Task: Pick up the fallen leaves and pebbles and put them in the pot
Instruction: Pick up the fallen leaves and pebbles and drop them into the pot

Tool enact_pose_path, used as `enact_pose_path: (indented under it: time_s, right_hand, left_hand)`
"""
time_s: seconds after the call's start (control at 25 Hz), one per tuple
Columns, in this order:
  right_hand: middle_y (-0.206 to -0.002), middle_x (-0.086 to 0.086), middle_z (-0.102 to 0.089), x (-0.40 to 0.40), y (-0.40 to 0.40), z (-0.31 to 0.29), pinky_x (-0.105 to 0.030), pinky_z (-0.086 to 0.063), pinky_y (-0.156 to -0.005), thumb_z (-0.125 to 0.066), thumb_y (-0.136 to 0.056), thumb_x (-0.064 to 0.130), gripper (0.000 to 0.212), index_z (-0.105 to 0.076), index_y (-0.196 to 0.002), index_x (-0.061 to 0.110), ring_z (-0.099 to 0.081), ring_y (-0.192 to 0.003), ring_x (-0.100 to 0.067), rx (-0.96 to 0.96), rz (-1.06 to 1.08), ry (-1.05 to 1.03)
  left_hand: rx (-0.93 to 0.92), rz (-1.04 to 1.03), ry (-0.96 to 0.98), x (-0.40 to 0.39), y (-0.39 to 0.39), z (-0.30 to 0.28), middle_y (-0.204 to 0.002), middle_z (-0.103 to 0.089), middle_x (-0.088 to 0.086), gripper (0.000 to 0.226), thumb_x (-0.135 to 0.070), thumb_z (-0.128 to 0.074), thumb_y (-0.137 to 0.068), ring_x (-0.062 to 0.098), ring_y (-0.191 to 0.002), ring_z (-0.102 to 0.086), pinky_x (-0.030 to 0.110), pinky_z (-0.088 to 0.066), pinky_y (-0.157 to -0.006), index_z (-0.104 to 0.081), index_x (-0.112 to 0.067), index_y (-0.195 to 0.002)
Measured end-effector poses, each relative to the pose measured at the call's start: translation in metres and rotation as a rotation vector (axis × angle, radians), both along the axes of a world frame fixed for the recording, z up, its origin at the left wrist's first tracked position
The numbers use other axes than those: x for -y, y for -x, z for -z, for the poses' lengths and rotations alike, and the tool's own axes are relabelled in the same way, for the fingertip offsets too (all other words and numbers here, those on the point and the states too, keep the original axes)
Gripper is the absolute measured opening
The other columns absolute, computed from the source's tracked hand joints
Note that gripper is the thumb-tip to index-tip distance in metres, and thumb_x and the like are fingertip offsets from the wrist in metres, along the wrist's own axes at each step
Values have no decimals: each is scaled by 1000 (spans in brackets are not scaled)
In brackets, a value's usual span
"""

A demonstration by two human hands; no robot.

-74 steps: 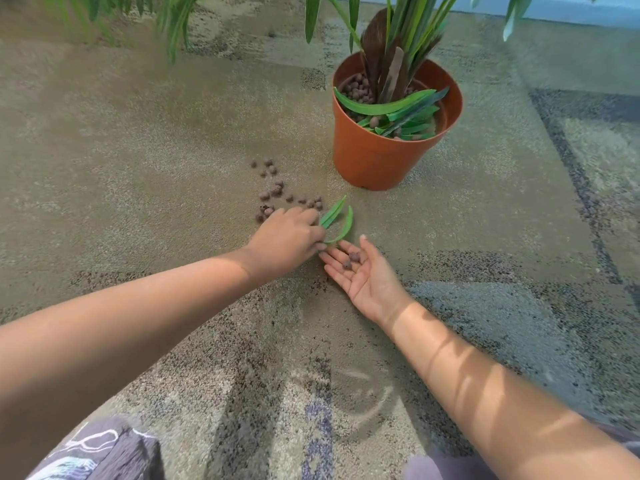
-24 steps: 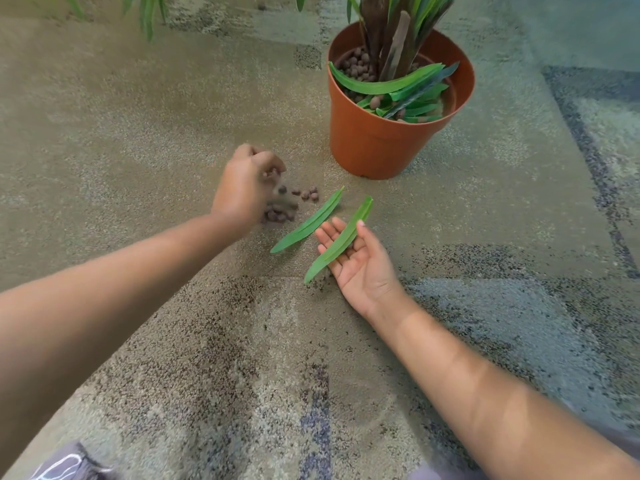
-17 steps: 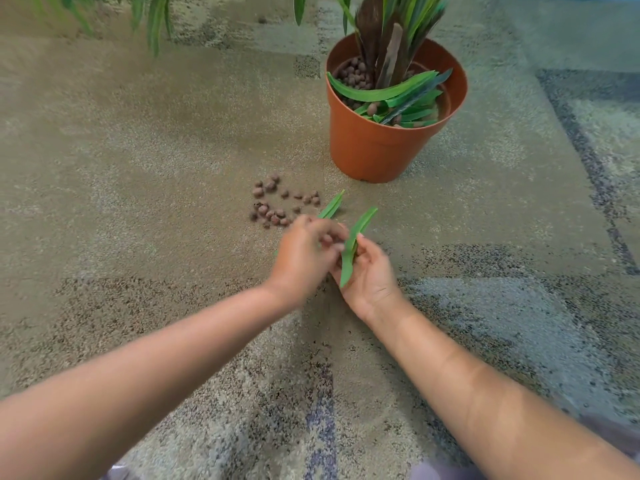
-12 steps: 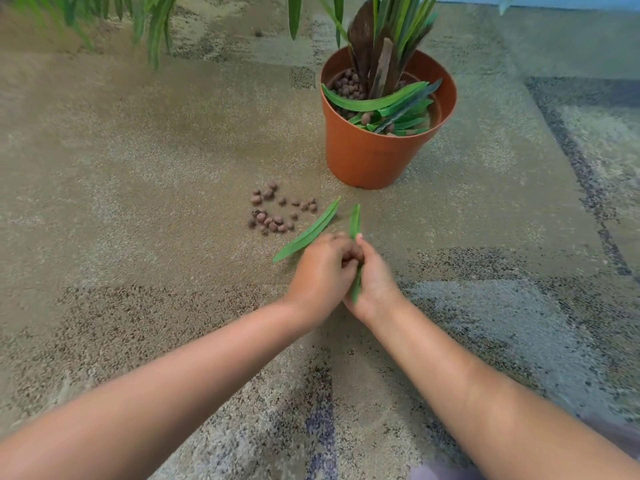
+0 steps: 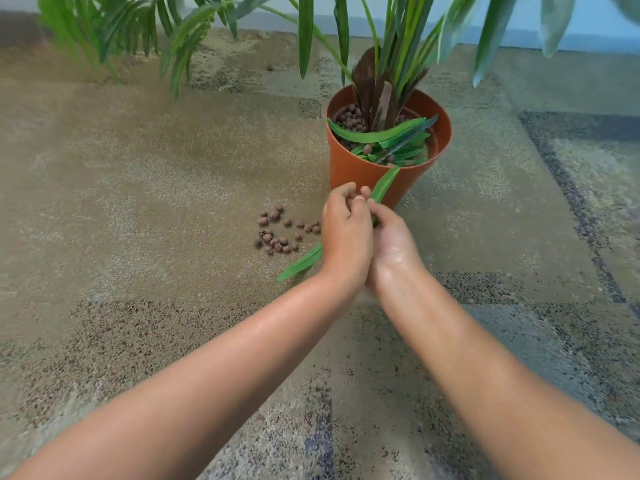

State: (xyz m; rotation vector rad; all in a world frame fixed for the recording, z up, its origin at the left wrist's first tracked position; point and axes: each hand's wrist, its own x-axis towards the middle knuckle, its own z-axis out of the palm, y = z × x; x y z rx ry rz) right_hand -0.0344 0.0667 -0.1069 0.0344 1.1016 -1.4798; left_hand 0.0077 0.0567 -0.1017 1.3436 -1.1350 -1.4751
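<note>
From the head view, both hands are raised together just before the pot. The right hand is closed on 1 leaf. The left hand is curled against it; what it holds I cannot tell. Many leaves already lie in the pot. A second leaf and the pebbles remain on the carpet.

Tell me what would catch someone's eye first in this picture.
Probably the two hands pressed together mid-frame, the left hand beside the right hand, with a green leaf poking up between them. Just behind stands the orange pot, already holding leaves. Left of the hands, brown pebbles and another leaf lie on the carpet.
</note>
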Motion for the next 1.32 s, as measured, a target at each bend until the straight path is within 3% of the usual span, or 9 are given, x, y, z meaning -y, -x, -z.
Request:
enact_pose_path:
  time_s: [0.16, 0.32, 0.44, 0.56, 0.8, 0.92, 1.0, 1.12, 1.32]
  right_hand:
    - [-55, -4, -67, 23, 19, -29, -27, -54, -72, -37, -97, 9, 28, -60, -81, 9, -61, -75, -15, 171, 209, 152]
    - [-73, -10, -56, 51, 45, -57, -28, -53, -77, -36, -96, 9, 24, -55, -82, 9, -55, -65, -17, 41, 189, 135]
    - [-102, -16, -55, 75, 58, -69, -31, -48, -90, -38, -97, 15, 21, -55, -96, 4, -56, -79, -22, -75, 158, 81]
    - [-104, -19, -63, 87, 63, -73, -43, -53, -66, -44, -96, 25, 32, -59, -111, 1, -63, -88, -32, -134, 102, 83]
    - [-123, -15, -60, 82, 70, -63, -43, -49, -92, -46, -95, 25, 38, -51, -128, 8, -62, -103, -26, -383, 97, 14]
    - [-119, -5, -55, 41, 51, -45, -32, -46, -94, -44, -94, 12, 46, -34, -139, 10, -57, -98, -14, -441, 231, 47]
    - [-113, -3, -52, 7, 36, -22, -36, -56, -79, -39, -94, 7, 44, -36, -137, 13, -58, -99, -18, -288, 354, 71]
    - [-103, -4, -51, -21, 17, 17, -30, -54, -63, -41, -95, 9, 23, -45, -117, 15, -59, -88, -17, -192, 308, -75]
    - [-119, -8, -55, -31, -17, 73, -40, -49, -93, -45, -95, 18, 10, -52, -103, 17, -58, -107, -24, -127, -274, -89]
  left_hand:
    - [-180, 76, -55, 22, 9, -27, -122, -59, 18, 31, -9, -40, -93, 24, -111, -57, 39, -41, -103, -57, -3, -118]
    - [-618, 36, -229, 45, 14, -62, -106, -62, 19, 32, -26, -39, -97, 9, -71, -64, 22, -51, -74, -57, -1, -107]
    - [-654, 5, -208, 60, 2, -67, -143, -41, 16, 52, -34, -33, -98, 24, -126, -46, 32, -34, -104, -32, -4, -140]
    - [-591, -39, -192, 69, -19, -48, -145, -38, 15, 52, -31, -34, -98, 27, -134, -37, 36, -28, -110, -27, -4, -142]
    - [-82, -204, -189, 98, -63, 17, -90, -56, 0, 18, -11, -39, -94, 16, -84, -54, 31, -49, -77, -55, -10, -103]
    - [618, 52, 62, 106, -100, 55, -111, -54, 4, 29, -13, -44, -93, 10, -70, -52, 27, -51, -71, -55, -11, -120]
    - [991, 308, 268, 103, -123, 79, -132, -44, 9, 35, -16, -49, -92, 16, -97, -56, 28, -47, -86, -50, -15, -127]
    - [1020, 376, 330, 96, -135, 100, -139, -43, 6, 44, -17, -50, -91, 22, -126, -42, 35, -33, -105, -44, -16, -135]
    - [871, 261, 282, 91, -129, 107, -124, -48, 6, 37, -14, -58, -86, 17, -107, -51, 30, -40, -101, -52, -12, -122]
